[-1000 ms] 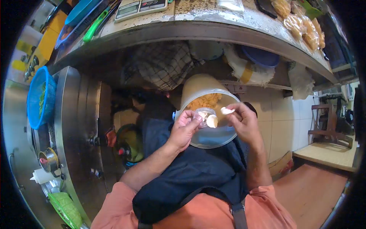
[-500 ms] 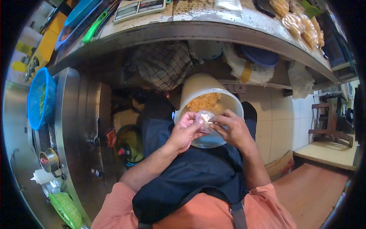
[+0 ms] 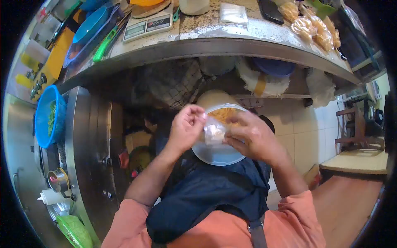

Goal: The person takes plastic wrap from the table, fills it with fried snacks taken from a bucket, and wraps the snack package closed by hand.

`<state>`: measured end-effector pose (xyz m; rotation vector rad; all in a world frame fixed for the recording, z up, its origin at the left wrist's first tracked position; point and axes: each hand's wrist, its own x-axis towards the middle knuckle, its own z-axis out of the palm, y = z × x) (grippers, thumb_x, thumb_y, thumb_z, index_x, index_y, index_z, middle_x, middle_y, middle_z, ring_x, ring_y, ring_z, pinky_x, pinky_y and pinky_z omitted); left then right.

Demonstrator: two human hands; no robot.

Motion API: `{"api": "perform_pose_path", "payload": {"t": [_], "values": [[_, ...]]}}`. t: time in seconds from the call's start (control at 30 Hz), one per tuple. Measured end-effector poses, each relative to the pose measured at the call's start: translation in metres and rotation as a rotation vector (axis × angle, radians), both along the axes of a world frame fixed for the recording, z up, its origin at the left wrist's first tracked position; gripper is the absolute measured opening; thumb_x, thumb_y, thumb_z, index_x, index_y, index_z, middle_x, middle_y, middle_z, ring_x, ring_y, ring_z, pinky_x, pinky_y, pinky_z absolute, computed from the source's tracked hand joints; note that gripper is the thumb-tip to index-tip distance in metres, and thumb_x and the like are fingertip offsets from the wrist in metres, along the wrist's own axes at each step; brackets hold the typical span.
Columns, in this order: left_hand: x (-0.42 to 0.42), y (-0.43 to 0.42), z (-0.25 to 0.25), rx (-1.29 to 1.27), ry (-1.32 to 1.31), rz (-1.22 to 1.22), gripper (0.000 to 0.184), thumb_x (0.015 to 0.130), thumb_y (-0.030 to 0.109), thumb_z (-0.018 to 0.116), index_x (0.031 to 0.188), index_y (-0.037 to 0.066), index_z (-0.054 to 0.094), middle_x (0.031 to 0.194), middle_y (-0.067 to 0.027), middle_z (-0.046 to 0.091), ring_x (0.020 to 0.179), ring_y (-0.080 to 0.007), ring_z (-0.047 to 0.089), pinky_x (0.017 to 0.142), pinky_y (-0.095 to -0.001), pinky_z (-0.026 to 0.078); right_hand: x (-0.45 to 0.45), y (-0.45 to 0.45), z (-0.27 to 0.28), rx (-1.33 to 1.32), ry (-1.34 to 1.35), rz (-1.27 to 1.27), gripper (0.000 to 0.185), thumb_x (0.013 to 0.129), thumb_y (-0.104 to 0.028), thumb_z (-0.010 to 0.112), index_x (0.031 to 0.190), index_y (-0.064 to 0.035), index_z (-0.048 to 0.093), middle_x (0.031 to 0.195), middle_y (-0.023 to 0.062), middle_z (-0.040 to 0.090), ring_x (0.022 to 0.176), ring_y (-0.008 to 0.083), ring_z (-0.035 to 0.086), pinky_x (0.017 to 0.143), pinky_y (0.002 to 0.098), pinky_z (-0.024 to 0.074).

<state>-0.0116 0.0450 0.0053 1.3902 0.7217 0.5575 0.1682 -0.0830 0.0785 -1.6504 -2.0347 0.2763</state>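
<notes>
A small clear plastic bag [image 3: 214,133] with something whitish in it hangs between my hands, above the mouth of a pale bucket [image 3: 217,157]. My left hand [image 3: 186,127] is closed, its thumb and forefinger pinching the bag's upper left edge. On the other side my right hand [image 3: 254,137] grips the bag between thumb and fingers; motion smears these fingers a little. Thin orange chips [image 3: 223,113] lie inside the bucket, partly hidden behind the bag and my right hand. The bucket leans between my knees with its opening toward me.
Ahead is a worktop [image 3: 198,31] with a kitchen scale [image 3: 148,28], a stack of clear bags [image 3: 233,13], a dark phone [image 3: 271,11] and several filled bags [image 3: 316,29]. A blue basket [image 3: 49,118] of greens stands at left. A wooden bench [image 3: 343,206] is at right.
My left hand has moved left and up, drawing the bag's edge outward. The bag now hangs more stretched out. The view has tilted up, showing more of the worktop.
</notes>
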Motion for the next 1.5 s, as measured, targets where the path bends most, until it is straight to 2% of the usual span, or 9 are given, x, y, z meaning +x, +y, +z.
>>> {"api": "perform_pose_path", "payload": {"t": [0.2,0.33,0.63,0.77,0.97,1.1,1.17,1.33,1.5], "values": [[0.011,-0.005,0.013,-0.366,-0.435,-0.369,0.074,0.093,0.055,0.048,0.147,0.009,0.026,0.139,-0.0081,0.045,0.125,-0.0181,0.047,0.101,-0.0349,0.039,0.015,0.047,0.054,0.305,0.078,0.087,0.014,0.076,-0.019,0.072,0.08,-0.0062,0.066,0.088,0.0105,0.064,0.088,0.0313,0.061,0.078,0.0425,0.0464],[0.027,-0.018,0.021,-0.528,-0.441,-0.372,0.07,0.091,0.055,0.054,0.139,0.006,0.042,0.132,-0.0084,0.052,0.124,-0.0208,0.049,0.106,-0.0392,0.037,0.03,0.084,0.054,0.148,0.34,-0.038,0.018,0.088,-0.018,0.066,0.087,-0.0007,0.063,0.07,0.0096,0.059,0.066,0.0187,0.058,0.062,0.0309,0.0466],[0.033,0.021,0.055,-0.54,-0.395,-0.61,0.07,0.088,0.051,0.063,0.135,0.001,0.047,0.124,-0.0099,0.058,0.114,-0.0202,0.056,0.097,-0.0341,0.046,0.041,0.083,0.036,-0.203,0.966,0.066,0.023,0.096,-0.023,0.059,0.096,-0.0001,0.06,0.083,0.0002,0.061,0.077,0.0075,0.055,0.069,0.025,0.0477],[0.047,0.022,0.049,-0.422,-0.128,-0.566,0.041,0.089,0.028,0.069,0.119,0.002,0.06,0.113,-0.0064,0.062,0.104,-0.0143,0.058,0.091,-0.0312,0.047,0.04,0.08,0.032,-0.161,0.945,0.083,0.021,0.097,-0.022,0.057,0.098,-0.0009,0.06,0.083,0.0002,0.062,0.077,0.0072,0.055,0.069,0.0247,0.0477],[0.026,0.012,0.015,-0.177,-0.122,-0.65,0.055,0.076,0.023,0.081,0.123,0.005,0.057,0.109,-0.004,0.064,0.099,-0.0146,0.059,0.088,-0.0324,0.048,0.031,0.049,0.026,-0.117,0.793,-0.047,0.015,0.093,-0.017,0.062,0.09,-0.0028,0.062,0.081,0.0024,0.064,0.075,0.0116,0.06,0.069,0.0268,0.0483],[-0.01,-0.002,0.017,0.0,0.265,-0.726,0.079,0.063,0.028,0.089,0.129,0.003,0.052,0.117,-0.0057,0.061,0.107,-0.0187,0.058,0.092,-0.0329,0.046,0.004,0.006,0.023,0.035,0.262,0.145,0.013,0.078,-0.015,0.07,0.089,-0.0102,0.065,0.087,0.0112,0.066,0.08,0.0308,0.064,0.069,0.0359,0.0508],[-0.033,-0.012,0.008,0.301,0.103,-0.565,0.08,0.067,0.027,0.087,0.135,0.008,0.05,0.108,-0.0061,0.063,0.1,-0.0193,0.059,0.089,-0.0333,0.047,-0.014,-0.012,0.01,0.119,0.1,0.196,0.02,0.072,-0.014,0.075,0.09,-0.0109,0.067,0.091,0.0067,0.067,0.078,0.0252,0.063,0.066,0.0376,0.0487],[-0.054,-0.035,-0.017,-0.259,0.17,-0.605,0.038,0.091,0.018,0.065,0.124,0.003,0.054,0.106,-0.0023,0.059,0.096,-0.0085,0.056,0.081,-0.0251,0.048,-0.049,-0.04,-0.038,-0.201,0.17,0.358,0.013,0.072,-0.018,0.068,0.083,-0.0117,0.067,0.086,0.0059,0.065,0.082,0.0282,0.064,0.072,0.0423,0.0504],[-0.058,-0.061,-0.048,-0.528,0.087,-0.664,0.025,0.088,0.014,0.068,0.109,0.002,0.061,0.089,-0.0017,0.064,0.077,-0.0067,0.057,0.068,-0.0227,0.048,-0.033,-0.039,-0.058,-0.309,0.312,0.357,0.016,0.081,-0.022,0.07,0.084,-0.0068,0.067,0.079,0.0096,0.065,0.073,0.0262,0.062,0.069,0.0397,0.0481]]}}
